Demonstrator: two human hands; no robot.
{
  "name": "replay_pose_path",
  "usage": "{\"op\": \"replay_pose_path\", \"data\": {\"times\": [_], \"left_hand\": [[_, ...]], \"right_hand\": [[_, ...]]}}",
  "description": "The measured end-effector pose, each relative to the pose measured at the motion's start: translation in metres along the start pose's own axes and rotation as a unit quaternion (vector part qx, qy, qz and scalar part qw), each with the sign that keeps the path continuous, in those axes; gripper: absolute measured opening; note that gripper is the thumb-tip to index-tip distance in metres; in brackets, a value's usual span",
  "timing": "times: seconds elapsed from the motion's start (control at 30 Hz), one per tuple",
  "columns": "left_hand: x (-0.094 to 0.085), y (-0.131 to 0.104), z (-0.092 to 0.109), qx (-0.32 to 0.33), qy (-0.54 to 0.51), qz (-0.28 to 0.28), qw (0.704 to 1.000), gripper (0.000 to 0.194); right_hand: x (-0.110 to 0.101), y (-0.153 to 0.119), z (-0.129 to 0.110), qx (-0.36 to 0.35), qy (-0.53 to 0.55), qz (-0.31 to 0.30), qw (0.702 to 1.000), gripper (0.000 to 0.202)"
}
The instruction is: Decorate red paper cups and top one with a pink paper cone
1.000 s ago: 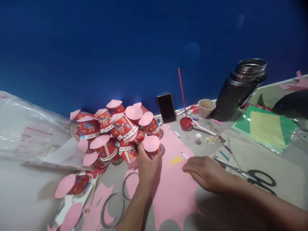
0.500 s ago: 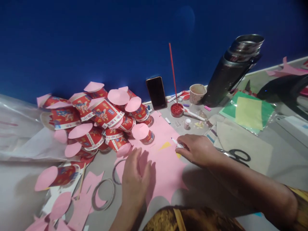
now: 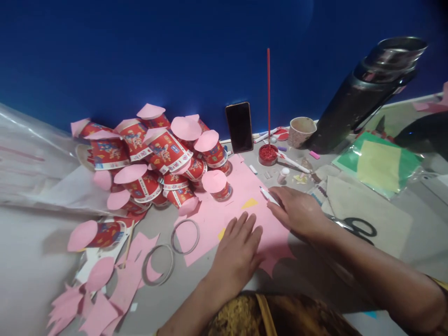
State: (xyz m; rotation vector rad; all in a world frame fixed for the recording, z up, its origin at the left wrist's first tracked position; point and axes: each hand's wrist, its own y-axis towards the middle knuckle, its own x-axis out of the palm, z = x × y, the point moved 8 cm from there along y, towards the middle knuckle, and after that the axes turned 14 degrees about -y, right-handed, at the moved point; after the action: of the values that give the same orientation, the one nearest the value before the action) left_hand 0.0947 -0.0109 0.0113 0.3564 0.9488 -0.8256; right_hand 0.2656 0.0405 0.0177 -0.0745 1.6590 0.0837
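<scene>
Your left hand (image 3: 238, 247) lies flat and spread on the pink paper sheet (image 3: 241, 205), which is on the table in front of the heap of red paper cups (image 3: 154, 158). Keep that palm pressing evenly so the sheet cannot slide. Your right hand (image 3: 297, 212) pinches a white marker (image 3: 269, 195) just above the sheet; hold it low and steady, working near the pressing fingers.
</scene>
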Motion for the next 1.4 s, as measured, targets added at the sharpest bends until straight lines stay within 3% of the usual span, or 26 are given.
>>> {"op": "replay_pose_path", "data": {"times": [0.1,0.2,0.33,0.5,0.57,0.67,0.8,0.93,1.07,1.2,1.33,1.4], "left_hand": [[-0.009,-0.006,-0.004,-0.026,-0.008,0.029,0.999,0.053],[-0.025,-0.006,-0.015,-0.079,-0.026,0.062,0.995,0.06],[-0.043,0.009,-0.028,-0.156,-0.059,0.053,0.985,0.064],[-0.055,0.032,-0.032,-0.162,-0.103,0.063,0.979,0.041],[-0.053,0.039,-0.031,-0.151,-0.101,0.055,0.982,0.033],[-0.046,0.041,-0.031,-0.155,-0.097,0.033,0.983,0.022],[-0.044,0.028,-0.031,-0.16,-0.169,0.036,0.972,0.004],[-0.05,0.002,-0.041,-0.174,-0.243,0.029,0.954,0.022],[-0.051,-0.026,-0.05,-0.183,-0.34,-0.029,0.922,0.025],[-0.051,-0.041,-0.049,-0.178,-0.397,-0.049,0.899,0.025],[-0.047,-0.04,-0.039,-0.156,-0.392,-0.06,0.905,0.027],[-0.046,-0.037,-0.034,-0.143,-0.37,-0.064,0.916,0.028]], "right_hand": [[-0.001,0.001,0.002,-0.004,0.05,0.012,0.999,0.021],[-0.005,0.001,0.005,0.004,0.106,0.028,0.994,0.019],[-0.012,0.0,0.008,0.017,0.228,0.043,0.972,0.015],[-0.008,-0.003,-0.007,-0.018,0.408,-0.086,0.909,0.009],[-0.01,-0.002,-0.009,-0.025,0.43,-0.097,0.897,0.009],[-0.015,0.0,-0.006,-0.039,0.406,-0.081,0.91,0.013],[-0.013,-0.001,-0.008,-0.074,0.382,-0.112,0.915,0.015],[-0.008,0.003,0.001,-0.036,0.382,-0.086,0.919,0.013],[-0.002,0.005,0.001,-0.046,0.289,-0.008,0.956,0.013],[0.004,0.0,-0.025,-0.12,0.228,0.017,0.966,0.018],[0.015,-0.008,-0.062,-0.221,0.17,-0.042,0.959,0.04],[0.019,-0.01,-0.071,-0.23,0.13,-0.073,0.962,0.048]]}}
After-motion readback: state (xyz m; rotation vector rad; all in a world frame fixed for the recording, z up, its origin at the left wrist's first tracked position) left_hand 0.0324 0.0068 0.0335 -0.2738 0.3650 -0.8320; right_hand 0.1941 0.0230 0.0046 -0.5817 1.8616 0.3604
